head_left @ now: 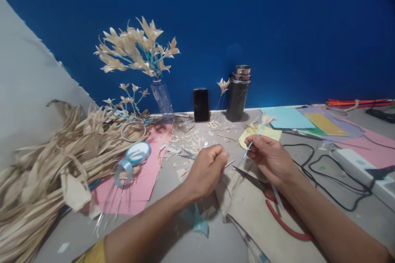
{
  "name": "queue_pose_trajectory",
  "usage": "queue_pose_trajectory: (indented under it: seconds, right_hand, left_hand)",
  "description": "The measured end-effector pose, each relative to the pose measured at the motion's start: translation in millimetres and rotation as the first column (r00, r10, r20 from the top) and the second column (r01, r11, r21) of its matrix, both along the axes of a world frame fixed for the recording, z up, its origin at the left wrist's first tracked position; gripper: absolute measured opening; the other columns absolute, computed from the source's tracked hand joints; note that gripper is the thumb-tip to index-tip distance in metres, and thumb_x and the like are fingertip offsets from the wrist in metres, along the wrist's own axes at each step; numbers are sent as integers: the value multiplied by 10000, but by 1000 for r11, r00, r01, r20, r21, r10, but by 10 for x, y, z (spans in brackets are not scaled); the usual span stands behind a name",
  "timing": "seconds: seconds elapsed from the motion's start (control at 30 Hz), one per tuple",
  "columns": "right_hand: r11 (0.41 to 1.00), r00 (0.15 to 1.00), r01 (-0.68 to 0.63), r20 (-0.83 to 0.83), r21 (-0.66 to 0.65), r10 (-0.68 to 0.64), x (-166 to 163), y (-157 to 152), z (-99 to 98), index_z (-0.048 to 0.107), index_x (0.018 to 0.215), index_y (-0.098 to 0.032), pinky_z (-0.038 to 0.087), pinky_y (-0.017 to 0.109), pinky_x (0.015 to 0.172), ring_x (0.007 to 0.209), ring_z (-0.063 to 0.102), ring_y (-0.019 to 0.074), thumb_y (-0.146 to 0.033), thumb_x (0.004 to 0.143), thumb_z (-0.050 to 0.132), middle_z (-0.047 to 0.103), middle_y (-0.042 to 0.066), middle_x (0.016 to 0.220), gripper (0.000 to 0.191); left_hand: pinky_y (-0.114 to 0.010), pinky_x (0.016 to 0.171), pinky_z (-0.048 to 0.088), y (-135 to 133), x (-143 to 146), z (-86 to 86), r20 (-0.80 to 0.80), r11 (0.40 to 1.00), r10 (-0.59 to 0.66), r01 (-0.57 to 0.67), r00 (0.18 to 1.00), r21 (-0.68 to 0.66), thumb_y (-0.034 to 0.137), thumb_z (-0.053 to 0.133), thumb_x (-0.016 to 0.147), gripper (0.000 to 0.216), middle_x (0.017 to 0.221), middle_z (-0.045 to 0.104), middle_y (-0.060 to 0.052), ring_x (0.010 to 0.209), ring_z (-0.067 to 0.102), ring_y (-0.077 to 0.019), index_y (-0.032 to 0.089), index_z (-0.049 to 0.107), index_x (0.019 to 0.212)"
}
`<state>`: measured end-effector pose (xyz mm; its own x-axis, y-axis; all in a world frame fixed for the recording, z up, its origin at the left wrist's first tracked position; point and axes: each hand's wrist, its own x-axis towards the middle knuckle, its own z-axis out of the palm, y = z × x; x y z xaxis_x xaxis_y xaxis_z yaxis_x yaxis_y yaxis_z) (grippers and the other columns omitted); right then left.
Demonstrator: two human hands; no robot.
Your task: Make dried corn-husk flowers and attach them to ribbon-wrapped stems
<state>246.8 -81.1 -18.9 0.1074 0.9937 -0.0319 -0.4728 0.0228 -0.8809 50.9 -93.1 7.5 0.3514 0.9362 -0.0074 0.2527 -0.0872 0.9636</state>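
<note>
My right hand [271, 158] pinches the stem of a pale husk-like flower [267, 118]. Light-blue tape [247, 149] wraps this stem, and the bloom points up above my fingers. My left hand [208, 170] is curled closed to the left of the stem; whatever its fingers hold is hidden. Beneath and between the hands lie red-handled pliers or cutters [286, 227], jaws pointing left. A scrap of blue ribbon [201, 222] rests below my left wrist. Blue ribbon rolls [138, 153] and silvery wires [119, 203] lie on pink paper [148, 191] to the left.
Dried husks [58, 168] are heaped at left. A clear bottle [162, 98] holds husk flowers [132, 47]. A phone [201, 106] and steel flask [238, 95] stand by the blue wall. Coloured paper [286, 118], black cable [327, 172] and a power strip [358, 168] lie right.
</note>
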Motion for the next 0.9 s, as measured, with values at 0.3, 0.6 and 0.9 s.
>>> queue_pose_trajectory:
  seconds: [0.3, 0.6, 0.9]
  right_hand:
    - [999, 994, 10, 110, -33, -7, -54, -41, -12, 780, 689, -189, 369, 254, 516, 575, 441, 98, -470, 631, 927, 696, 36, 774, 322]
    - [999, 980, 38, 194, -3, -37, -47, -54, -53, 800, 726, -204, 343, 262, 519, 581, 415, 111, -503, 662, 905, 653, 14, 684, 323]
    - [989, 983, -141, 126, 41, 135, 8, -74, 13, 808, 759, -231, 484, 290, 688, 709, 544, 138, -483, 657, 919, 717, 40, 900, 293]
  left_hand:
    - [-271, 677, 418, -106, 201, -155, 39, 998, 35, -33, 999, -48, 378, 854, 662, 432, 872, 622, -1, 764, 548, -150, 193, 602, 961]
    - [-265, 615, 405, -139, 262, -256, -74, 982, 152, -142, 986, 126, 241, 590, 848, 97, 719, 657, -7, 655, 568, -141, 197, 624, 768]
    - [-192, 442, 484, -47, 106, -300, 579, 680, 29, 408, 815, -609, 266, 779, 747, 212, 677, 677, -52, 497, 600, -101, 107, 654, 810]
